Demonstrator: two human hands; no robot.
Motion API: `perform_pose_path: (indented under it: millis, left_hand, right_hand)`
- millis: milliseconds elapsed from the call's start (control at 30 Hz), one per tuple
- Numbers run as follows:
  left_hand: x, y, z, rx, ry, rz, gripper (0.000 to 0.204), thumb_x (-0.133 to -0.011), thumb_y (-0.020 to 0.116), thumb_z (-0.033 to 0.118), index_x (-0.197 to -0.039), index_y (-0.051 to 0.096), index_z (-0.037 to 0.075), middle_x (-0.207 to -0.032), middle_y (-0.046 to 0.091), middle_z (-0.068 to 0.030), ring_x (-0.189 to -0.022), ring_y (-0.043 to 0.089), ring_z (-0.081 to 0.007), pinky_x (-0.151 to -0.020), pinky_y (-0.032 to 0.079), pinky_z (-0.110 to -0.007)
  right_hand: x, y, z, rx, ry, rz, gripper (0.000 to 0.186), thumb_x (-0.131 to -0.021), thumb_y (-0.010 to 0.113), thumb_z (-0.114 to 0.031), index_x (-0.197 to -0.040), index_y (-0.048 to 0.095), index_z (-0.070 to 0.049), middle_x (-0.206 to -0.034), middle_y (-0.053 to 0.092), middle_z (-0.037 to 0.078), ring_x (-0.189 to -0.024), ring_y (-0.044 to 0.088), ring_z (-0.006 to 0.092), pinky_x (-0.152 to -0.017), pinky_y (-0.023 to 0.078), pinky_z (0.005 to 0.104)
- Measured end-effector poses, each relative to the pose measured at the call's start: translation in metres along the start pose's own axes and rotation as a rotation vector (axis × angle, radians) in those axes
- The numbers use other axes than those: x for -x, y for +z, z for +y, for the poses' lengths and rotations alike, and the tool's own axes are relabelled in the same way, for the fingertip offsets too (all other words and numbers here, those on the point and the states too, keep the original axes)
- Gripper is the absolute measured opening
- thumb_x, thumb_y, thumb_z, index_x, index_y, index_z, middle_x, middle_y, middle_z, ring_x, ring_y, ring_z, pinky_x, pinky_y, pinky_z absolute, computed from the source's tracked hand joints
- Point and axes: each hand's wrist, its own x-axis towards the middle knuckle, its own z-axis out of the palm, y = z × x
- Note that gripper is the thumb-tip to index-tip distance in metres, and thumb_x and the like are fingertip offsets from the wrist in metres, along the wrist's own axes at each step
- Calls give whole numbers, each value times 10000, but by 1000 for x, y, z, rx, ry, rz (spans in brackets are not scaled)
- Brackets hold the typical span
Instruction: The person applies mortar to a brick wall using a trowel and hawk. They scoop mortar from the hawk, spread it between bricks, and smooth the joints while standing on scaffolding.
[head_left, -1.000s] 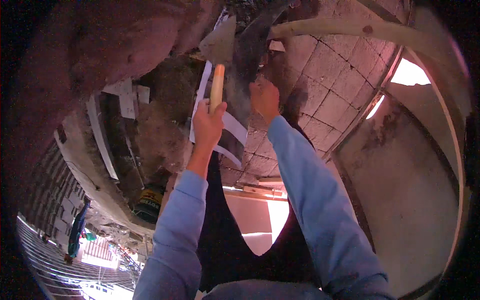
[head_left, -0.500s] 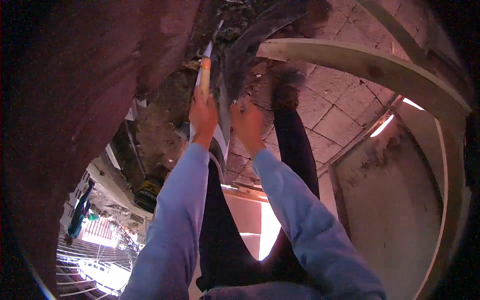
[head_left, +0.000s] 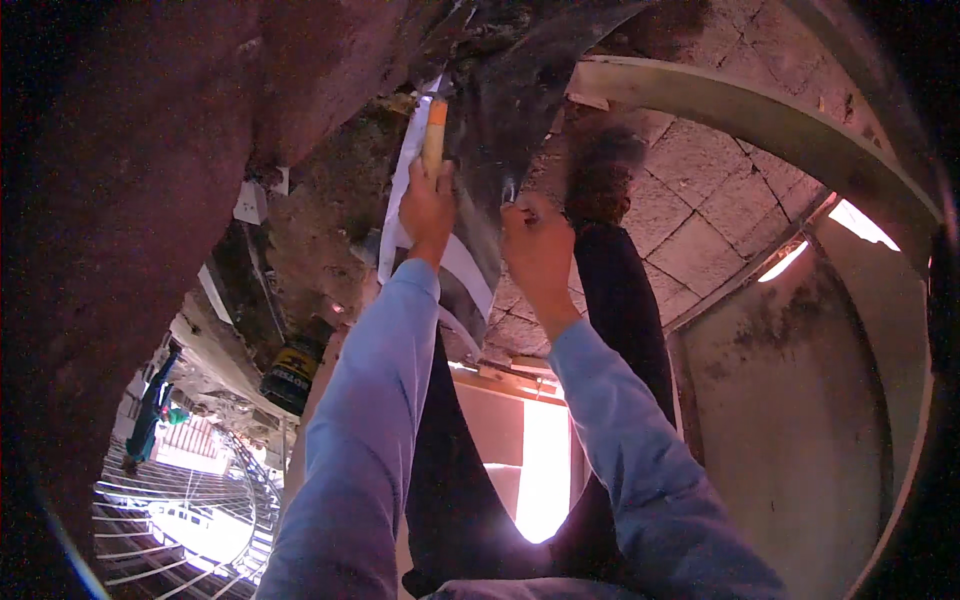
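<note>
My left hand [head_left: 428,215] is closed round the wooden handle [head_left: 433,140] of a tool with an orange band at its far end. Its metal head, beyond the band, is mostly lost against the dark surroundings, so its kind is unclear. Beside and beneath both hands hangs a dark sheet [head_left: 490,130] with white parts along its left and lower edges. My right hand [head_left: 540,240] has its fingers pinched together at the right part of this sheet. A small pale, shiny thing [head_left: 508,192] shows at those fingertips, too small to name.
A curved-looking wooden beam [head_left: 740,105] crosses at the upper right above a floor of square slabs [head_left: 700,170]. Along the left runs a dark rough wall [head_left: 130,200]. A black and yellow container [head_left: 291,372] sits at lower left; beyond it are a person [head_left: 150,400] and metal bars [head_left: 140,530].
Both hands have shifted slightly right in the picture, the left with its tool. More of the dark sheet now shows, spread wider between the hands. The view itself has shifted too.
</note>
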Motion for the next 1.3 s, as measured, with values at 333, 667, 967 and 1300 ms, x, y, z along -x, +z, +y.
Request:
perform_pose_path:
  millis: [333, 667, 967, 1300]
  left_hand:
    - [-19, -8, -42, -41, 87, 39, 562, -926, 604, 580, -1252, 627, 123, -959, 717, -227, -882, 682, -459, -754, 540, -527]
    - [-31, -70, -19, 14, 110, -229, 489, -905, 662, 527, -1186, 670, 128, -954, 718, -215, -909, 680, -439, -751, 532, -510]
    - [-25, -71, -15, -71, 214, -103, 543, -908, 654, 527, -1261, 638, 114, -931, 713, -239, -892, 686, -441, -752, 536, -509]
    - [-75, -43, 12, 188, 225, -172, 535, -910, 660, 547, -1184, 677, 88, -857, 712, -210, -772, 701, -390, -690, 536, -463]
  right_hand:
    - [1, 11, 16, 14, -104, 30, 208, -859, 699, -212, -937, 699, -20, -815, 718, 143, -716, 688, 224, -695, 517, 344]
    - [3, 5, 2, 19, -19, 12, 239, -858, 687, -244, -958, 711, -28, -787, 719, 166, -756, 716, 287, -701, 524, 373]
    - [1, 6, 7, 64, -39, 23, 244, -859, 681, -248, -930, 699, -15, -832, 714, 172, -800, 717, 300, -737, 529, 386]
    - [2, 6, -1, 10, -43, 29, 247, -849, 688, -245, -939, 697, -15, -837, 712, 177, -792, 712, 323, -716, 526, 395]
